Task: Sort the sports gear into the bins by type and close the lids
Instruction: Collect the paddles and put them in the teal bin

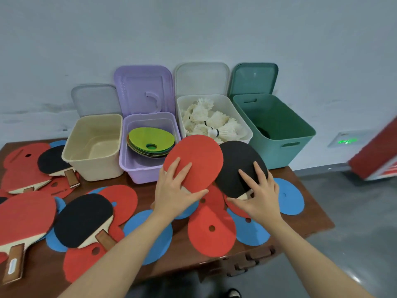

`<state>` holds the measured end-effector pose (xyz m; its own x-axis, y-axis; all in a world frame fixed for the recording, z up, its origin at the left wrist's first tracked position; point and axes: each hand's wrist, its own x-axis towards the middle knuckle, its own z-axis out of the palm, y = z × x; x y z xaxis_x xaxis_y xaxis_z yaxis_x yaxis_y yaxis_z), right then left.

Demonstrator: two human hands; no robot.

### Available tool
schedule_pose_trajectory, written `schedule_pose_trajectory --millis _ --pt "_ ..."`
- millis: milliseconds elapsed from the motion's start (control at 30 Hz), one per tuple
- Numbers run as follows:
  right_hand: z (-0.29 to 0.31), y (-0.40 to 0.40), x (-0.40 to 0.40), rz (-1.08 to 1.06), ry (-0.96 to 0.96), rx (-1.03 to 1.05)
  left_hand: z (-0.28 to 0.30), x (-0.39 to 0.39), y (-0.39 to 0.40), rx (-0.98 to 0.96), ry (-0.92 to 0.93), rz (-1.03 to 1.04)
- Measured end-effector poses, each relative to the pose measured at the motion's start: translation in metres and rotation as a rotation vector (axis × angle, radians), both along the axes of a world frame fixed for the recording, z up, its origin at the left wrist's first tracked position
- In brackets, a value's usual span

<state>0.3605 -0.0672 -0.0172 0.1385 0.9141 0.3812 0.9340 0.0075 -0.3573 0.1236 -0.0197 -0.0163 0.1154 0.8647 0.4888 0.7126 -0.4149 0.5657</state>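
The left hand (175, 190) holds a red paddle (194, 163) and the right hand (258, 193) holds a black paddle (238, 166), both lifted off the table (309, 220), likely to drop into the green bin (279, 134), whose lid is up.

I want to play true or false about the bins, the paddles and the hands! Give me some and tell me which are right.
1. All four bins have their lids open. True.
2. The white bin holds shuttlecocks. True.
3. The purple bin is full of paddles. False: it holds a stack of flat discs, green on top.
4. The left hand holds a black paddle. False: it holds the red paddle; the right hand has the black paddle.
5. The beige bin has nothing showing inside. True.
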Motion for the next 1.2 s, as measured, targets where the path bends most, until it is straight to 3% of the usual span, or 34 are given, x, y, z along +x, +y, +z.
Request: schedule_pose_trajectory --millis 333,533,700,900,1133,1200 --pt "0.059 0.088 0.091 -0.028 0.082 0.155 0.059 0.095 0.080 0.101 0.007 0.061" --pt "0.084 0.166 0.174 -0.003 0.056 0.113 0.095 0.155 0.137 -0.088 0.012 0.116" --pt "0.091 0.234 0.228 0.004 -0.057 -0.066 0.102 0.195 0.178 -0.167 0.106 0.193" --pt "0.047 0.294 0.239 0.075 -0.072 -0.403 0.108 0.231 0.216 -0.217 0.125 0.326" --pt "0.009 0.328 0.242 0.159 -0.038 -0.606 0.112 0.252 0.244 -0.231 0.169 0.385" --pt "0.010 0.330 0.242 0.158 -0.009 -0.534 0.114 0.263 0.246 -0.261 0.158 0.377"
